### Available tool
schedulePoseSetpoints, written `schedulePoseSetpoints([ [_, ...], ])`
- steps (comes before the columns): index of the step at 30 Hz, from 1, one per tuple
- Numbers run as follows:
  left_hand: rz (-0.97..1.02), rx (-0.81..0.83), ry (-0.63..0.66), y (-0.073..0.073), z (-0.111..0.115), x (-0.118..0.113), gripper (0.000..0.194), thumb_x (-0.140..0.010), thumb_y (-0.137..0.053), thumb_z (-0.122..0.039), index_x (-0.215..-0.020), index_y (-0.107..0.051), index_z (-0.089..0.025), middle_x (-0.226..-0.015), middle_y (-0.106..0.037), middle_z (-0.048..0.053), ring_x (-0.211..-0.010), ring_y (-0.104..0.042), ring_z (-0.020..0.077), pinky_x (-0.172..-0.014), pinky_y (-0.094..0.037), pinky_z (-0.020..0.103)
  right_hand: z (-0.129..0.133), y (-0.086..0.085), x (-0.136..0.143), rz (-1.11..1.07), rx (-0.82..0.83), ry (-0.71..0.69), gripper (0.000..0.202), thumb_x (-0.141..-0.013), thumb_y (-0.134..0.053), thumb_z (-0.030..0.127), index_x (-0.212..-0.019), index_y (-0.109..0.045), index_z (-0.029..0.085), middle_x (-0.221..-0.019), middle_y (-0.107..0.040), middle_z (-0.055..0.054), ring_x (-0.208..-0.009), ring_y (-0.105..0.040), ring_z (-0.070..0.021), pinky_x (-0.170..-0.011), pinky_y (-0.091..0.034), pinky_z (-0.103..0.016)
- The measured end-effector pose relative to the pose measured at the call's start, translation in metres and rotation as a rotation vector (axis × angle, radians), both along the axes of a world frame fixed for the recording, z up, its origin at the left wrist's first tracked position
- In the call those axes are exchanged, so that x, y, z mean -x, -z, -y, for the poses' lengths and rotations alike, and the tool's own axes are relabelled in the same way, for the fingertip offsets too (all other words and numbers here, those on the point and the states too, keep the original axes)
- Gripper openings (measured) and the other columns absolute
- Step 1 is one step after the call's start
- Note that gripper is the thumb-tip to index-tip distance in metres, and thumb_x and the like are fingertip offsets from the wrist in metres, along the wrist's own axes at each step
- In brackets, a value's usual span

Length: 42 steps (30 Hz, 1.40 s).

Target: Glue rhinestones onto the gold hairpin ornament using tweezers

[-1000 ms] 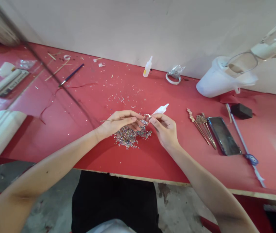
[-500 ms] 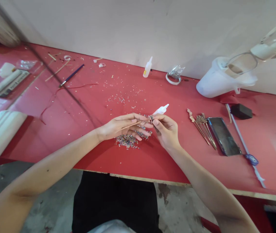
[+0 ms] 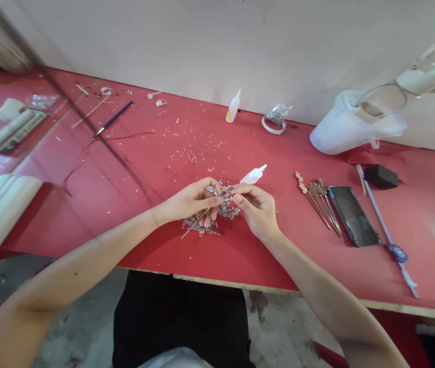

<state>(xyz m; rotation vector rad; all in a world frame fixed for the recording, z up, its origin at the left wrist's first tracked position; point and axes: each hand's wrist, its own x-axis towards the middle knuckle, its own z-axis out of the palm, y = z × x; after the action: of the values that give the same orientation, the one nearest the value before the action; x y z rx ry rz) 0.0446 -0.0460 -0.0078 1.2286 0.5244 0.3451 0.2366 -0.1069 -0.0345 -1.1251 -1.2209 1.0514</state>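
My left hand (image 3: 200,200) is closed on a thin golden hair stick (image 3: 194,224), thumb against fingers near its decorated end. The stick's shaft slants down and left below the palm. My right hand (image 3: 258,207) is pinched with thumb and forefinger at that decorated end; what sits between its fingertips is too small to make out. Under and around the hands lies a heap of small glittering rhinestones (image 3: 230,210), partly hidden by the fingers. Just beyond my right hand, a white glue bottle (image 3: 253,175) with a pointed nozzle lies on its side.
Several hair sticks (image 3: 319,204) lie right of my hands beside a phone (image 3: 353,215). Another glue bottle (image 3: 233,106) and a tape roll (image 3: 273,124) stand by the wall. A white pitcher (image 3: 334,125) is at right, a paintbrush (image 3: 113,119) at left. Loose stones dot the red table (image 3: 217,260).
My left hand has turned and its fingers have curled in, tilting the hair stick's shaft steeper downward. My right hand has shifted slightly left, fingertips still at the decorated end.
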Motion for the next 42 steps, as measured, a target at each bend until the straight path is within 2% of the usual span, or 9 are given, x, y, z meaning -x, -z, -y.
schedulePoseSetpoints([
  [3, 0.003, 0.008, -0.017, -0.002, 0.000, 0.000, 0.016, -0.097, -0.047, -0.034, -0.099, -0.043, -0.019, -0.069, -0.067, 0.000, -0.049, -0.063, 0.0106, -0.044, -0.050, 0.020, -0.001, 0.001, -0.001, -0.014, 0.008, 0.022, 0.020, -0.078, -0.072, 0.045, -0.083, -0.069, 0.026, -0.081, -0.065, -0.001, -0.072, -0.059, -0.0143, -0.069, -0.052, -0.030],
  [9, -0.013, 0.079, -0.026, -0.005, 0.000, 0.001, 0.007, -0.097, -0.043, -0.026, -0.098, -0.043, -0.019, -0.082, -0.071, 0.005, -0.059, -0.069, 0.0137, -0.052, -0.055, 0.023, -0.002, -0.002, -0.002, 0.014, -0.010, 0.059, 0.016, -0.080, -0.071, 0.041, -0.083, -0.068, 0.025, -0.080, -0.066, 0.000, -0.073, -0.060, -0.0140, -0.071, -0.052, -0.030],
  [15, -0.013, 0.060, -0.075, -0.005, 0.001, 0.000, 0.007, -0.096, -0.045, -0.024, -0.097, -0.043, -0.018, -0.087, -0.072, 0.007, -0.059, -0.070, 0.0134, -0.057, -0.058, 0.025, 0.001, -0.013, -0.001, 0.232, -0.077, 0.126, 0.013, -0.084, -0.067, 0.036, -0.083, -0.067, 0.023, -0.078, -0.064, -0.001, -0.074, -0.061, -0.0148, -0.071, -0.052, -0.030],
  [21, -0.027, 0.043, -0.105, -0.005, 0.001, 0.000, 0.006, -0.096, -0.045, -0.024, -0.096, -0.043, -0.018, -0.087, -0.072, 0.006, -0.056, -0.070, 0.0135, -0.053, -0.057, 0.025, 0.002, -0.015, -0.003, 0.478, -0.240, 0.141, 0.004, -0.086, -0.063, 0.025, -0.084, -0.067, 0.024, -0.079, -0.064, -0.002, -0.073, -0.060, -0.0151, -0.068, -0.052, -0.031],
  [26, -0.042, 0.012, -0.107, -0.003, 0.001, 0.001, 0.010, -0.096, -0.046, -0.028, -0.098, -0.043, -0.019, -0.088, -0.072, 0.005, -0.057, -0.070, 0.0115, -0.052, -0.055, 0.020, 0.003, -0.015, -0.004, 0.661, -0.371, 0.138, 0.008, -0.085, -0.062, 0.020, -0.086, -0.067, 0.026, -0.079, -0.067, -0.002, -0.074, -0.061, -0.0169, -0.071, -0.052, -0.035],
  [33, -0.035, 0.001, -0.094, 0.001, 0.000, 0.000, 0.012, -0.096, -0.047, -0.030, -0.099, -0.044, -0.019, -0.087, -0.072, 0.004, -0.057, -0.070, 0.0123, -0.051, -0.055, 0.021, 0.003, -0.014, -0.006, 0.717, -0.418, 0.120, 0.010, -0.086, -0.061, 0.019, -0.089, -0.066, 0.027, -0.079, -0.067, -0.002, -0.074, -0.061, -0.0172, -0.071, -0.052, -0.035],
  [42, -0.052, -0.003, -0.099, -0.001, 0.001, 0.000, 0.008, -0.096, -0.046, -0.027, -0.098, -0.045, -0.019, -0.087, -0.071, 0.004, -0.057, -0.070, 0.0136, -0.051, -0.056, 0.023, 0.003, -0.011, -0.007, 0.763, -0.438, 0.106, 0.012, -0.086, -0.061, 0.019, -0.093, -0.066, 0.028, -0.081, -0.067, -0.002, -0.074, -0.061, -0.0171, -0.070, -0.052, -0.034],
])
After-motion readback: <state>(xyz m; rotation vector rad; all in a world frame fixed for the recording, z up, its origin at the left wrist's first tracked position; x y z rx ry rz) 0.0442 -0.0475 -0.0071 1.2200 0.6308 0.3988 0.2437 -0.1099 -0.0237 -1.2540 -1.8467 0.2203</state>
